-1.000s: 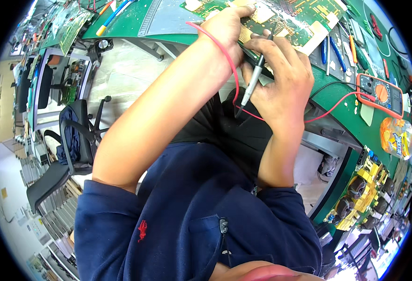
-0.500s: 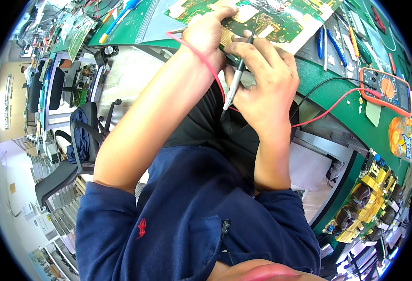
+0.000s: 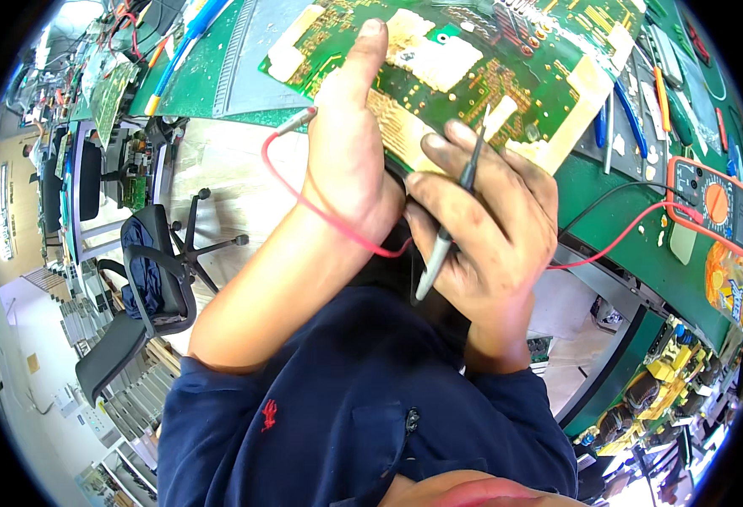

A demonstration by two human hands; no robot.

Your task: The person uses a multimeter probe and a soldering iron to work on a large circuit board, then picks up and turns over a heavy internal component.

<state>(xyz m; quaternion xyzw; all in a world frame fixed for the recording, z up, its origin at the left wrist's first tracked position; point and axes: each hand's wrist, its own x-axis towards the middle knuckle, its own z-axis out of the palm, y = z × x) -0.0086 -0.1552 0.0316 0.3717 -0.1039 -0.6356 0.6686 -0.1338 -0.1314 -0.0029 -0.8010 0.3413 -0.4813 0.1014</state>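
A green circuit board [image 3: 540, 101] with pale patches fills the top centre. My left hand [image 3: 346, 152] is closed on its near edge, thumb over the top face. A grey probe [image 3: 293, 120] on a red lead lies beside that hand; whether my fingers hold it too I cannot make out. My right hand [image 3: 498, 228] grips a black-and-grey probe [image 3: 436, 270], its fine tip pointing up over the board by a pale patch; contact is unclear. Black and red leads run to an orange multimeter [image 3: 709, 203] at the right.
The green bench [image 3: 608, 245] carries pliers [image 3: 633, 122], screwdrivers [image 3: 664, 100], a grey mat [image 3: 244, 76] and a snack bag [image 3: 726, 283]. An office chair [image 3: 143, 279] stands left. A yellow component assembly [image 3: 658, 380] is lower right. Another person [image 3: 33, 150] is far left in the background.
Board and both hands sit lower in the picture, nearer my body. The surroundings have shifted down slightly too. More of the board's face shows, and the red-lead probe is now visible left of my left hand.
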